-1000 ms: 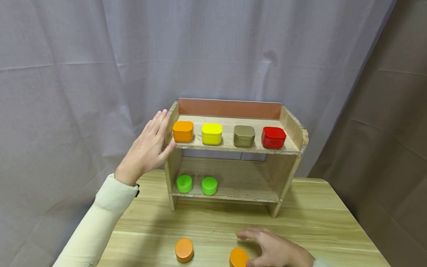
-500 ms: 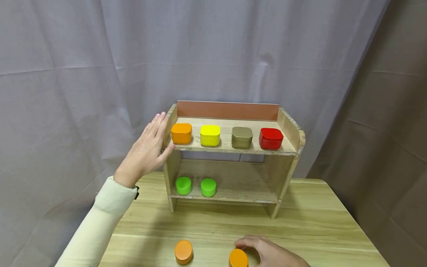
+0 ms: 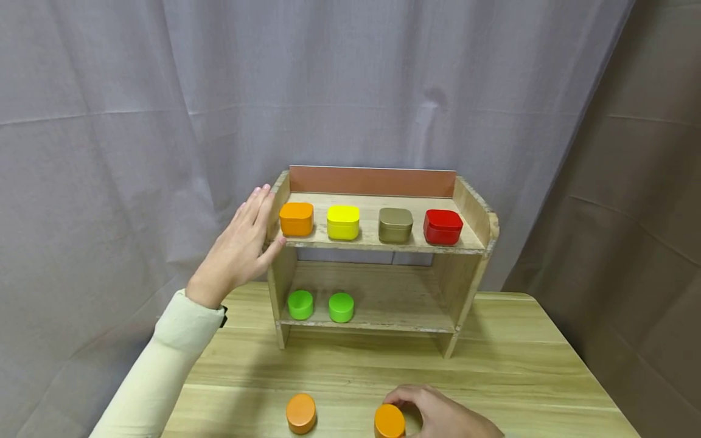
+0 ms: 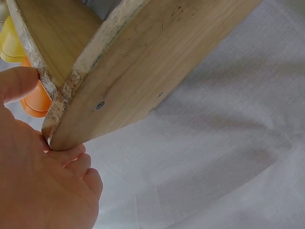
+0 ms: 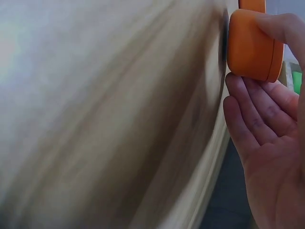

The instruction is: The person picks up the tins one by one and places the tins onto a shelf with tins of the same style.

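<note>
My left hand (image 3: 232, 249) rests flat with straight fingers along the left side of a small wooden shelf (image 3: 378, 283); its thumb touches the upper board's front edge. In the left wrist view that thumb lies near an orange tub (image 4: 35, 102). On the table, my right hand (image 3: 438, 410) pinches a round orange lidded jar (image 3: 390, 421) between thumb and fingers. The right wrist view shows the jar (image 5: 252, 45) with a seam near one end, low against the tabletop. A second round orange jar (image 3: 301, 413) stands to its left, apart from both hands.
The upper board bears square-cornered tubs: orange (image 3: 297, 219), yellow (image 3: 343, 222), olive (image 3: 395, 225) and red (image 3: 442, 227). Below stand a green cup with a hollow top (image 3: 300, 305) and a green jar (image 3: 341, 308). A grey curtain (image 3: 350, 79) hangs behind the table (image 3: 526, 365).
My right hand has closed in around the right-hand orange jar, its fingers curling behind it. The left hand stays on the shelf's side. The view has shifted slightly.
</note>
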Demonstrator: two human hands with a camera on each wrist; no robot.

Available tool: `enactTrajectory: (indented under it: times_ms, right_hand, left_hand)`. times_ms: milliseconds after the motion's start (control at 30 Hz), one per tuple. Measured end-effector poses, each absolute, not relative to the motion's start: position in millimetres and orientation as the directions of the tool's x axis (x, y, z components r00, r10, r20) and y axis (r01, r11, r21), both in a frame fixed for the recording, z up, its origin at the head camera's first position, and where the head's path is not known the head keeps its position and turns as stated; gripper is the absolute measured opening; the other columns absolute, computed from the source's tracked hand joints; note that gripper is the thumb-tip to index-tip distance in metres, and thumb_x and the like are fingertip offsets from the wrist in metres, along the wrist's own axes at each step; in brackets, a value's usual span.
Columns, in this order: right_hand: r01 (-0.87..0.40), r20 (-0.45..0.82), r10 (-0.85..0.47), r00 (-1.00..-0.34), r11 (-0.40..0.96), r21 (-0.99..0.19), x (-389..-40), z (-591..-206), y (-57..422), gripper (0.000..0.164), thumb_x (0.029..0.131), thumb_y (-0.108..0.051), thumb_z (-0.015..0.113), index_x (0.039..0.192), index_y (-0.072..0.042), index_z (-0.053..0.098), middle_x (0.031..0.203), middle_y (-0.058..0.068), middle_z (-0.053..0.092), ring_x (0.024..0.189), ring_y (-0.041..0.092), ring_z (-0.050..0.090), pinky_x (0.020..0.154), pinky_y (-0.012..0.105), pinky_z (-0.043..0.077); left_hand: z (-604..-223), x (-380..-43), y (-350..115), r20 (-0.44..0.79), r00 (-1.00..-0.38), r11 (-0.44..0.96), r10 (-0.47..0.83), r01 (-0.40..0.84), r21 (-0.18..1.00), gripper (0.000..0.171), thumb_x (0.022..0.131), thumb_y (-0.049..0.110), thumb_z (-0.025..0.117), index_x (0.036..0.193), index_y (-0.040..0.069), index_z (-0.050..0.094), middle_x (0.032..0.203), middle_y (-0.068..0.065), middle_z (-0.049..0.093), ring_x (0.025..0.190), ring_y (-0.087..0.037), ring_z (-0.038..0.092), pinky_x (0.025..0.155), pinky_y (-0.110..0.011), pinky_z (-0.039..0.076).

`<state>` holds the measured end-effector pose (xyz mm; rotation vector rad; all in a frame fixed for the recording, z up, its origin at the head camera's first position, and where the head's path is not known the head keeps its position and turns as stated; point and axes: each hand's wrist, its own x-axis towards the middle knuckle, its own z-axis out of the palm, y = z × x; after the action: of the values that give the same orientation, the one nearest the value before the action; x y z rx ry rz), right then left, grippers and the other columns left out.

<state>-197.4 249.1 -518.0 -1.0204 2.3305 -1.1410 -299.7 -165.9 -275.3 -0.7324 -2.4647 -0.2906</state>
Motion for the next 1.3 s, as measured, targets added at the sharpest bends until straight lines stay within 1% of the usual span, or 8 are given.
enactTrajectory:
  times_ms: [133, 267, 367, 467, 800, 900, 1100, 1300]
  right_hand:
    - [-0.473, 0.023, -0.738, -0.674, 0.408, -0.781, -200.7, -514.6, 248.0, 0.043, 0.095, -0.037, 0.081, 0.134, -0.03, 0.066, 0.125, -0.013, 0.07, 0.108, 0.001, 0.063, 0.096, 0.021, 0.053]
    - [-0.583, 0.117, -0.753, -0.648, 0.392, -0.712, -205.3, -510.5, 247.2, 0.044, 0.094, -0.034, 0.081, 0.134, -0.026, 0.065, 0.126, -0.014, 0.071, 0.109, -0.001, 0.064, 0.098, 0.024, 0.057]
    - [-0.669, 0.203, -0.757, -0.621, 0.377, -0.641, -209.0, -507.8, 245.4, 0.045, 0.092, -0.029, 0.083, 0.132, -0.023, 0.064, 0.124, -0.012, 0.072, 0.11, 0.001, 0.067, 0.098, 0.028, 0.061]
    - [-0.715, 0.262, -0.748, -0.61, 0.377, -0.589, -212.3, -504.0, 243.5, 0.046, 0.09, -0.027, 0.085, 0.131, -0.021, 0.064, 0.124, -0.01, 0.073, 0.109, 0.004, 0.069, 0.095, 0.032, 0.062]
    - [-0.746, 0.332, -0.708, -0.623, 0.41, -0.525, -228.9, -482.1, 240.8, 0.046, 0.088, -0.026, 0.086, 0.129, -0.022, 0.066, 0.12, -0.011, 0.074, 0.105, 0.005, 0.07, 0.09, 0.035, 0.064]
    - [-0.734, 0.334, -0.688, -0.644, 0.431, -0.525, -234.5, -472.3, 240.6, 0.046, 0.088, -0.026, 0.086, 0.129, -0.022, 0.066, 0.12, -0.012, 0.074, 0.105, 0.004, 0.069, 0.09, 0.036, 0.064]
    - [-0.697, 0.315, -0.65, -0.691, 0.486, -0.528, -244.3, -452.6, 240.9, 0.047, 0.088, -0.029, 0.086, 0.131, -0.023, 0.067, 0.12, -0.014, 0.073, 0.104, 0.002, 0.068, 0.091, 0.033, 0.063]
    - [-0.728, 0.374, -0.64, -0.671, 0.474, -0.494, -257.1, -441.4, 240.6, 0.047, 0.086, -0.025, 0.087, 0.128, -0.016, 0.069, 0.118, -0.007, 0.077, 0.101, 0.004, 0.07, 0.09, 0.035, 0.064]
  left_hand:
    - [-275.7, -299.6, -166.0, 0.565, -0.697, 0.827, 0.441, 0.561, 0.047, 0.081, 0.109, 0.035, 0.053, 0.167, -0.003, 0.013, 0.177, -0.022, 0.013, 0.165, -0.041, 0.012, 0.133, -0.06, 0.02]
    - [-275.3, -299.5, -165.8, 0.564, -0.699, 0.827, 0.439, 0.559, 0.05, 0.08, 0.109, 0.035, 0.053, 0.167, -0.002, 0.013, 0.177, -0.022, 0.013, 0.165, -0.04, 0.012, 0.133, -0.06, 0.02]
    - [-275.0, -299.3, -165.7, 0.559, -0.705, 0.829, 0.437, 0.556, 0.054, 0.08, 0.109, 0.035, 0.053, 0.168, -0.002, 0.013, 0.177, -0.022, 0.012, 0.166, -0.04, 0.011, 0.133, -0.06, 0.02]
    - [-274.6, -298.7, -165.5, 0.555, -0.709, 0.831, 0.435, 0.554, 0.055, 0.081, 0.109, 0.036, 0.052, 0.168, -0.002, 0.012, 0.177, -0.022, 0.013, 0.166, -0.04, 0.011, 0.133, -0.06, 0.019]
    - [-274.6, -298.7, -165.4, 0.552, -0.712, 0.832, 0.434, 0.552, 0.058, 0.081, 0.109, 0.037, 0.052, 0.168, -0.003, 0.012, 0.178, -0.021, 0.011, 0.166, -0.04, 0.011, 0.133, -0.06, 0.019]
    - [-274.5, -298.7, -165.3, 0.55, -0.714, 0.832, 0.433, 0.551, 0.06, 0.081, 0.109, 0.037, 0.052, 0.168, -0.002, 0.012, 0.178, -0.021, 0.011, 0.166, -0.04, 0.011, 0.133, -0.06, 0.019]
    - [-273.7, -298.3, -164.8, 0.542, -0.721, 0.836, 0.432, 0.545, 0.06, 0.082, 0.109, 0.038, 0.051, 0.168, -0.002, 0.011, 0.178, -0.02, 0.009, 0.166, -0.039, 0.009, 0.133, -0.06, 0.019]
    - [-273.6, -297.6, -165.9, 0.541, -0.722, 0.837, 0.43, 0.544, 0.061, 0.082, 0.109, 0.038, 0.051, 0.168, -0.003, 0.012, 0.178, -0.021, 0.01, 0.166, -0.039, 0.01, 0.133, -0.059, 0.019]
